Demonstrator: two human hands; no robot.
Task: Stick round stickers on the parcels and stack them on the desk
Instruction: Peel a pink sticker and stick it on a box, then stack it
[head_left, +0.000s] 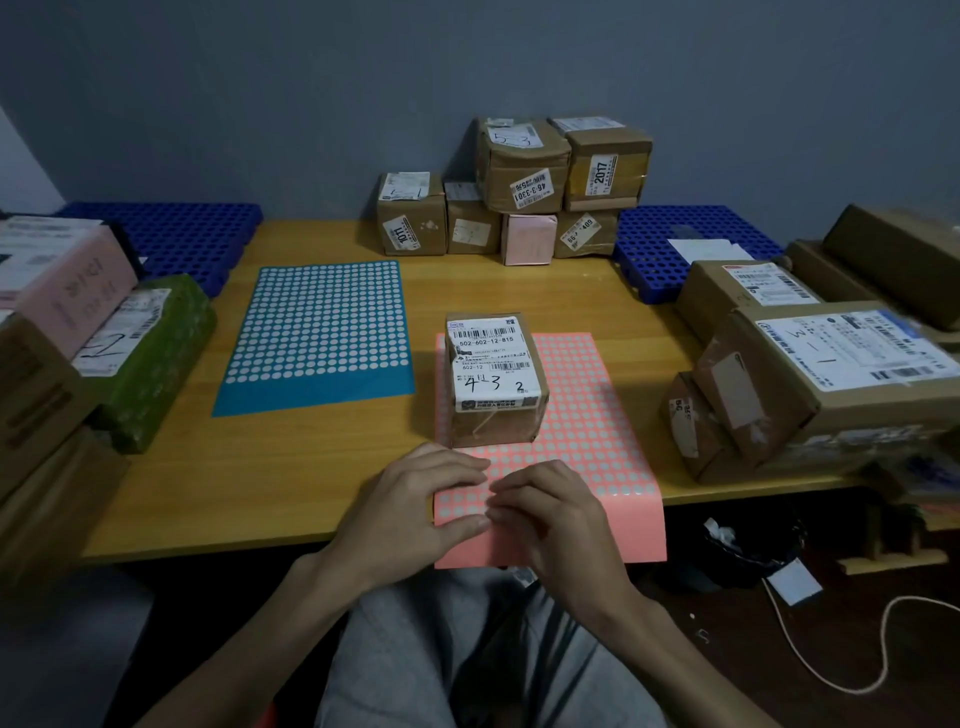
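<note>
Working at pink sheet of round white stickers (597, 415) overhanging front edge of yellow wooden tabletop (291, 467): our left hand (415, 499) presses it flat, right hand (556, 514) curls fingertips onto it, pinch unclear. Brown cardboard parcel (493, 384) sits on sheet. Risk, we judge: hard tug drags sheet, parcel slides.

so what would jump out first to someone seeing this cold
The bright pink sticker sheet overhangs the near edge of the desk, a labelled parcel standing on it. The left hand and right hand meet on the sheet just before the parcel. A blue sticker sheet lies to the left, a parcel stack against the wall.
</note>
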